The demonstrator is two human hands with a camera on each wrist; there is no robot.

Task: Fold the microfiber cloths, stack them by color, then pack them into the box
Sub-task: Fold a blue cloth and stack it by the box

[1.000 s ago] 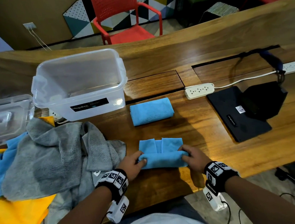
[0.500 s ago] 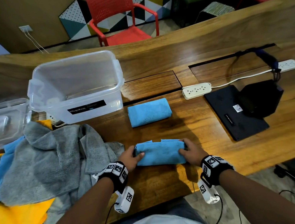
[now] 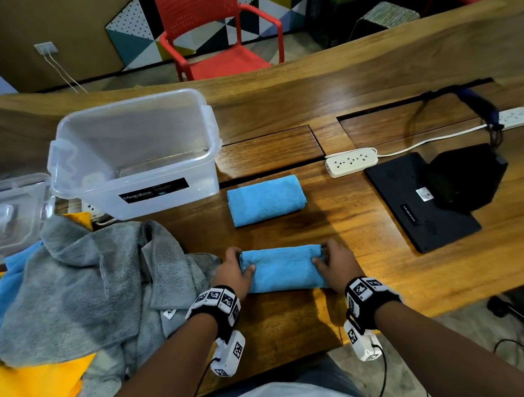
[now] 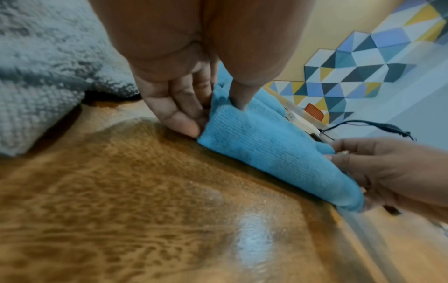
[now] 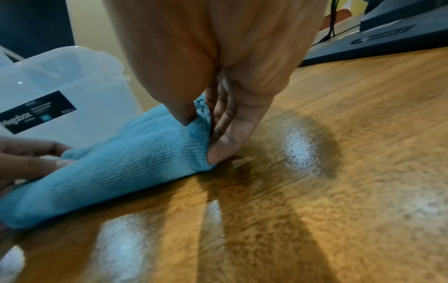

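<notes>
On the wooden table point(image 3: 354, 75), near its front edge, your left hand point(image 3: 233, 274) and right hand point(image 3: 335, 264) each pinch an end of the folded blue cloth point(image 3: 283, 271). Another folded blue cloth point(image 3: 265, 199) lies beside the clear box point(image 3: 134, 152).

In the head view the bench point(image 3: 370, 74) fills the middle of the frame. A folded cloth point(image 3: 283, 271) lies at lower centre, the left hand point(image 3: 233, 274) at its left end and the right hand point(image 3: 335, 266) at its right end. A second folded cloth point(image 3: 266, 200) lies just above it. The storage box point(image 3: 135, 155) stands at upper left, its lid point(image 3: 5, 215) at the left edge. A pile of unfolded cloths point(image 3: 88, 281) fills the lower left. A power strip point(image 3: 351, 161) and a laptop point(image 3: 418, 205) lie at right.
</notes>
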